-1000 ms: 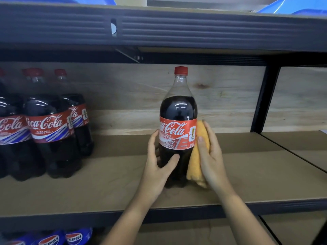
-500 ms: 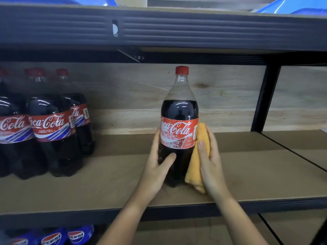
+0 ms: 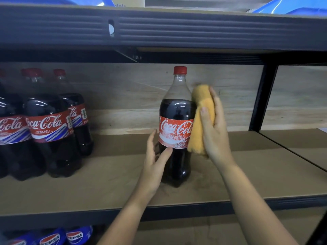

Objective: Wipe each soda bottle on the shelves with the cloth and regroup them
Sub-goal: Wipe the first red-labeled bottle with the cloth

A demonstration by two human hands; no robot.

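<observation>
Nearest to me, down at 7 o'clock, I can just see the blue Pepsi bottle tops [image 3: 53, 237] poking up from the lower shelf. Both of my forearms come up from the bottom edge. My left hand [image 3: 155, 156] has its grip wrapped round the lower body of the upright Coca-Cola bottle with the red cap and red label [image 3: 177, 131], thumb across the front just under the label and fingers going round the left side. That bottle stands on the brown cardboard-lined shelf board [image 3: 106, 183] about dead centre, a bit toward 3 o'clock. My right hand [image 3: 214, 129] has its grip clamped on the folded yellow-orange cloth [image 3: 200, 121], pressing it against the bottle's right side from the shoulder down to the label. Over at 9 o'clock, well apart from it, is a cluster of matching dark Coca-Cola bottles [image 3: 47, 128] standing tight together. Behind everything is the pale wooden back panel [image 3: 123, 96], with the black metal shelf beam [image 3: 177, 30] at 12 o'clock.
</observation>
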